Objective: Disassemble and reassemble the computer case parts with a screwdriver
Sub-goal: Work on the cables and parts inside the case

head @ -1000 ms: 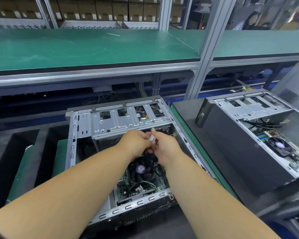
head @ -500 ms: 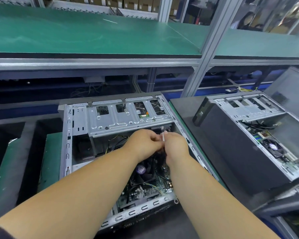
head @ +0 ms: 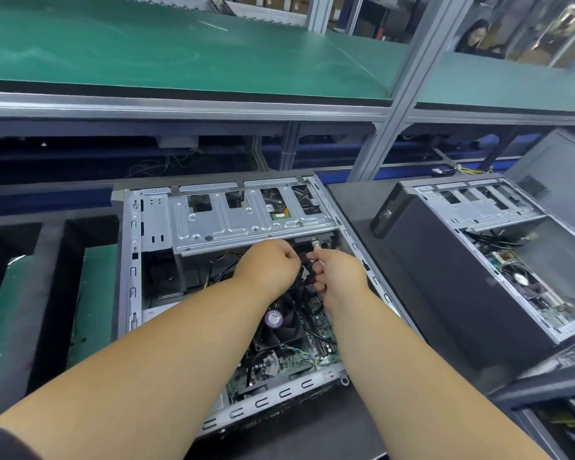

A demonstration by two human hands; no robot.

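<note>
Reaching into the open computer case (head: 153,224), both hands meet just below the silver drive cage (head: 246,224), at about 12 o'clock from the purple-labelled fan (head: 274,318). The left hand (head: 268,268) is curled into a loose fist; what it holds, if anything, cannot be told. The right hand (head: 341,277) has its fingers bent around a bundle of black cables (head: 307,270), forefinger stretched toward a small white connector (head: 315,243) at its 12 o'clock. A second open case (head: 445,293) stands at 3 o'clock, well apart
</note>
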